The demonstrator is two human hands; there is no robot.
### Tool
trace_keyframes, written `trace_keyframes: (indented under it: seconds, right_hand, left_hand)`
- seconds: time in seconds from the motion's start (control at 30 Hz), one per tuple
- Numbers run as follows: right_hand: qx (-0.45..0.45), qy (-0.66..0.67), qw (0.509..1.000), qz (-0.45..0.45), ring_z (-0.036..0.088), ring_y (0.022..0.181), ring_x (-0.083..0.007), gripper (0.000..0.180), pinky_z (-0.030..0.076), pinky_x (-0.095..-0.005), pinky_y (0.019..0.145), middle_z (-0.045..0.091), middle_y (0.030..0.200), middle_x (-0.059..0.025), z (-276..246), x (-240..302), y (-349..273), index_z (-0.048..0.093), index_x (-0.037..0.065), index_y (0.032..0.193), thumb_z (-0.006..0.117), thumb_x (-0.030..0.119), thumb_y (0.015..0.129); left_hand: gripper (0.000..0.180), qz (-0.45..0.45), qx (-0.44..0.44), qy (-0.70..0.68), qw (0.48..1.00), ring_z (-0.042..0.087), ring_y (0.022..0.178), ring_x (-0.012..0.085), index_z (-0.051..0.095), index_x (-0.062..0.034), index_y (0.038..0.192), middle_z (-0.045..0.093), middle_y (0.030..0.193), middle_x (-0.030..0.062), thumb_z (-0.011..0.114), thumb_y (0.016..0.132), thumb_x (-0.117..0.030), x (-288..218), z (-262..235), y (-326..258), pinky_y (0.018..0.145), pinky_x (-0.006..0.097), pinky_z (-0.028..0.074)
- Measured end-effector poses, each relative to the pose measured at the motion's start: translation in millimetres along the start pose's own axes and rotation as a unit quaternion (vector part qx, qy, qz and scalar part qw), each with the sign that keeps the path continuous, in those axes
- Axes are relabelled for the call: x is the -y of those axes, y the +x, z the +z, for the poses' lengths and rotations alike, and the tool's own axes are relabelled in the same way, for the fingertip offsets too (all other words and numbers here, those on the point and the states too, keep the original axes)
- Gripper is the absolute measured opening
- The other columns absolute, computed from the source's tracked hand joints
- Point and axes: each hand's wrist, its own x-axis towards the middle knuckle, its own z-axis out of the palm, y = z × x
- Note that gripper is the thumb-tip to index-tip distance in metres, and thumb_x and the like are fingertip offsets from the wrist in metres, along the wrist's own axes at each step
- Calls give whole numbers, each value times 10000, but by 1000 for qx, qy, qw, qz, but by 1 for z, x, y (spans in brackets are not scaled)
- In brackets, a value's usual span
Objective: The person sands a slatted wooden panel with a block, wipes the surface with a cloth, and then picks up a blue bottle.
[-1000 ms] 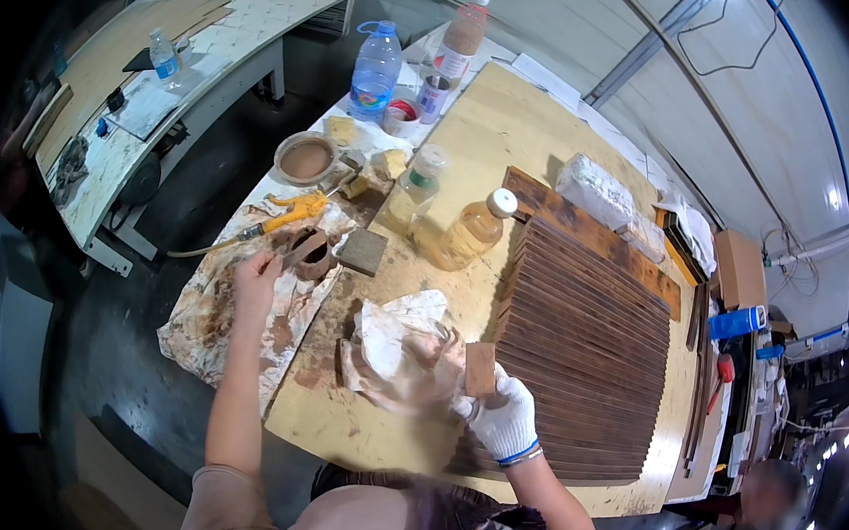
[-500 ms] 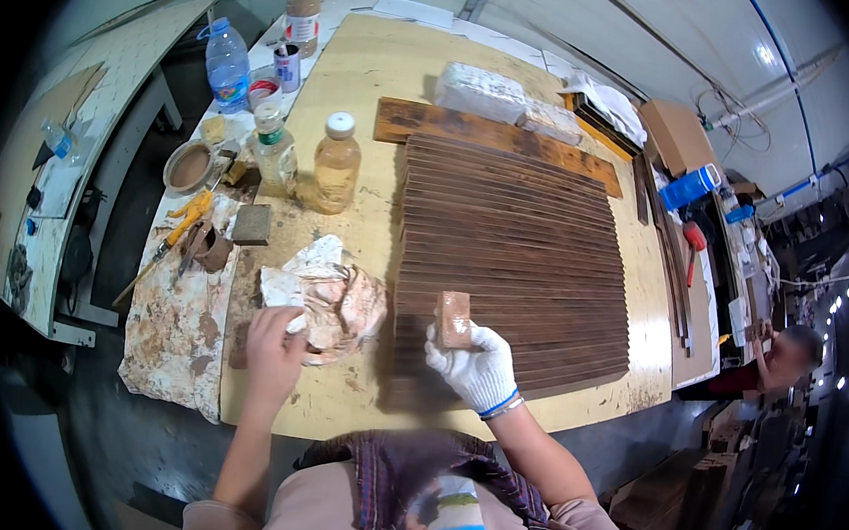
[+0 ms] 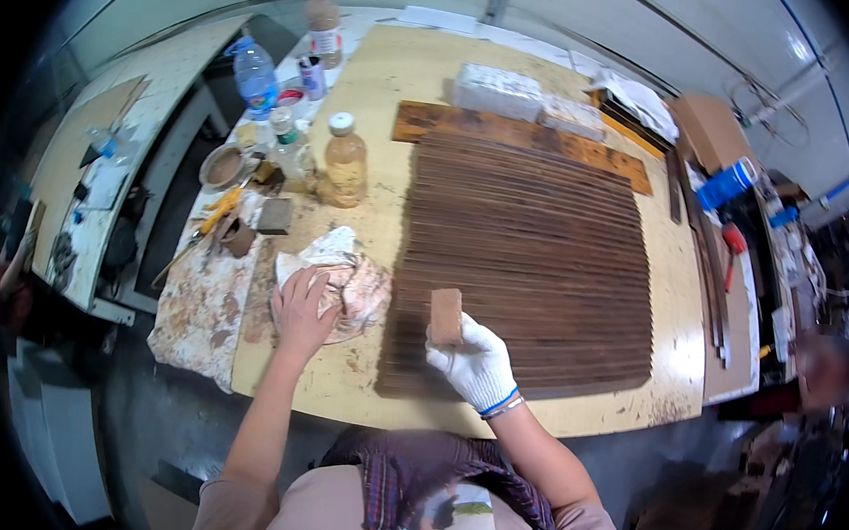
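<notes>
My left hand (image 3: pixel 305 311), bare, lies on a crumpled white rag (image 3: pixel 358 295) smeared with reddish brown; its fingers are spread over the cloth. In a white knit glove, my right hand (image 3: pixel 477 364) grips a small reddish-brown block (image 3: pixel 446 316) and holds it upright. Under that block is a row of dark brown wooden strips (image 3: pixel 533 263), laid side by side on the pale yellow board (image 3: pixel 356 403). A dark square block (image 3: pixel 274 216) sits just beyond the rag.
Left of the board are a bottle of amber liquid (image 3: pixel 345 161), a clear bottle (image 3: pixel 293 152), a bowl of brown paste (image 3: pixel 224 166) and a stained cloth (image 3: pixel 194 323). White wrapped blocks (image 3: pixel 497 91) stand beyond the strips. A red-headed mallet (image 3: pixel 732 239) lies at right, near another person (image 3: pixel 826 372).
My left hand has moved from the rag's near left edge onto it, its fingers spreading. The right hand still holds the block, now with a drier-looking face. The whole view has shifted slightly.
</notes>
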Motion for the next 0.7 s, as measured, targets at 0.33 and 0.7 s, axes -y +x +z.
trace_keyframes:
  seconds: [0.33,0.7]
  right_hand:
    - [72,-54,991,95,680,1031,-308,419,602,-447,875,667,1214,-158,55,-47,77,571,28,1343,582,227,975]
    - [7,-111,988,104,678,847,-250,200,573,-401,769,715,945,-85,117,-163,230,677,75,1063,621,250,984]
  left_hand:
    - [290,-265,-246,-35,932,610,1166,388,689,-8,1174,677,1207,185,696,933,-170,136,-74,28,990,461,472]
    - [112,-276,-159,-394,862,545,633,99,675,17,859,648,717,27,703,935,-60,208,-49,43,604,300,430]
